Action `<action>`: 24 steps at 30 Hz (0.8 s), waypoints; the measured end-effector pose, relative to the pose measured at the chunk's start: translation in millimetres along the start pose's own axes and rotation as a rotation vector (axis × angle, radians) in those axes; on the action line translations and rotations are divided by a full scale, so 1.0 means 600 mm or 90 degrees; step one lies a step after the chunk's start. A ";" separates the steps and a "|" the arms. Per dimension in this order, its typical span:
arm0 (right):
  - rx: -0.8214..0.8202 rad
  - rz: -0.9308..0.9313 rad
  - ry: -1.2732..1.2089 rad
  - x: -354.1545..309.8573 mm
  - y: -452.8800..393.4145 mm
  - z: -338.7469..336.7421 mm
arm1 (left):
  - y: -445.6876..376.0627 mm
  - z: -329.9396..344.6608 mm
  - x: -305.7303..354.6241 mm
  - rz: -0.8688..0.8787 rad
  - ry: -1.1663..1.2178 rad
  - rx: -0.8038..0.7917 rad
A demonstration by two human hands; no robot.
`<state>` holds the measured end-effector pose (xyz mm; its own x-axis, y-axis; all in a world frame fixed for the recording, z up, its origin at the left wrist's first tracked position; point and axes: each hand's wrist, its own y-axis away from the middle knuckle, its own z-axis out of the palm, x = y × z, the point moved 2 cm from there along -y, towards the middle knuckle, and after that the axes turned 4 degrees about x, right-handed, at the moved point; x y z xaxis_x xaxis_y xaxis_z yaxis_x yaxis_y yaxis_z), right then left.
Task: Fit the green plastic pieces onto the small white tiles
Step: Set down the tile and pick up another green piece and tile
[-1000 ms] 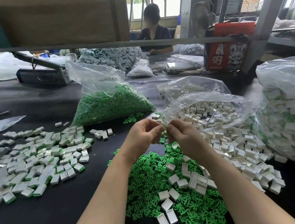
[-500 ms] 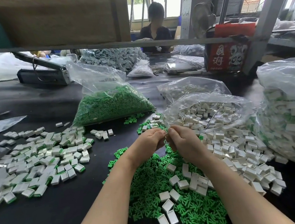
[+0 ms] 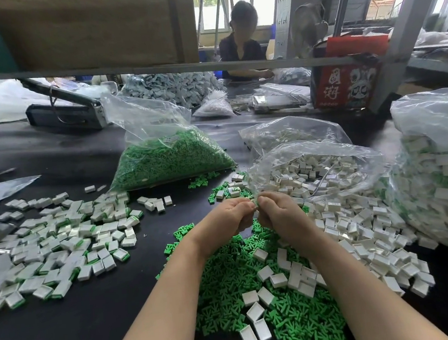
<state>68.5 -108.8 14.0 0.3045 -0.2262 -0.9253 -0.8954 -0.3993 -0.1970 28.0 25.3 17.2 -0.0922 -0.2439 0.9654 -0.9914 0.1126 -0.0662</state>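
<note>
My left hand (image 3: 228,219) and my right hand (image 3: 279,213) meet fingertip to fingertip above the black table, pinching one small white tile with green on it (image 3: 255,201) between them. Most of that tile is hidden by my fingers. Below my wrists lies a heap of loose green plastic pieces (image 3: 227,286) with several empty white tiles (image 3: 264,273) scattered on it. More empty white tiles (image 3: 359,239) spill to the right. Fitted tiles with green edges (image 3: 61,238) lie piled at the left.
A clear bag of green pieces (image 3: 168,161) stands behind the hands. An open bag of white tiles (image 3: 315,170) is at centre right, and a large bag of fitted tiles (image 3: 440,178) at far right. A person (image 3: 241,43) works across the table.
Both hands have dropped slightly lower and closer together over the green heap, still pinching the same small tile between the fingertips.
</note>
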 end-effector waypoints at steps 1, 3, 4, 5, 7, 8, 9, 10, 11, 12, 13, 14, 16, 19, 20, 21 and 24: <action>-0.005 -0.003 0.012 0.001 0.000 -0.001 | 0.001 -0.001 0.000 -0.002 0.002 -0.006; -0.011 -0.005 0.019 0.002 0.000 -0.001 | 0.002 -0.002 0.000 0.000 0.004 -0.010; -0.005 -0.004 0.013 0.002 0.000 -0.002 | 0.002 -0.001 0.000 0.001 0.006 -0.006; 0.005 -0.001 0.004 0.002 0.000 -0.001 | 0.001 0.000 0.001 0.002 0.011 0.001; 0.031 0.001 0.000 0.002 -0.001 0.000 | -0.001 0.004 0.000 0.001 0.023 0.015; 0.043 -0.001 0.003 0.002 -0.002 0.002 | -0.002 0.006 0.000 0.001 0.027 0.021; 0.052 -0.004 0.007 0.001 -0.002 0.003 | -0.003 0.007 0.000 -0.001 0.030 0.026; 0.057 -0.009 0.013 0.000 -0.002 0.005 | -0.003 0.007 -0.001 -0.003 0.030 0.027; 0.056 -0.015 0.022 -0.001 -0.001 0.006 | -0.003 0.006 -0.002 -0.007 0.029 0.026; 0.052 -0.022 0.037 -0.002 0.000 0.006 | -0.003 0.004 -0.004 -0.009 0.025 0.025; 0.046 -0.029 0.055 -0.003 0.001 0.006 | -0.003 0.003 -0.005 -0.011 0.017 0.024; 0.038 -0.036 0.070 -0.004 0.002 0.005 | -0.003 0.002 -0.007 -0.012 0.008 0.024; 0.019 -0.043 0.082 -0.005 0.003 0.004 | -0.003 -0.001 -0.009 -0.013 -0.004 0.022; 0.008 -0.035 0.074 -0.004 0.002 0.004 | -0.003 -0.002 -0.010 -0.012 -0.002 0.012; 0.007 -0.030 0.068 -0.004 0.002 0.004 | -0.003 -0.002 -0.010 -0.012 -0.001 0.011; 0.004 -0.024 0.061 -0.003 0.001 0.004 | -0.002 -0.002 -0.010 -0.013 -0.001 0.011; -0.015 -0.002 0.030 -0.001 0.001 0.003 | -0.001 0.000 -0.007 -0.010 -0.004 0.010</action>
<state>67.3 -107.4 13.6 0.3225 -0.2668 -0.9082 -0.8868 -0.4207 -0.1913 28.7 26.4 13.0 -0.0777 -0.2520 0.9646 -0.9940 0.0942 -0.0554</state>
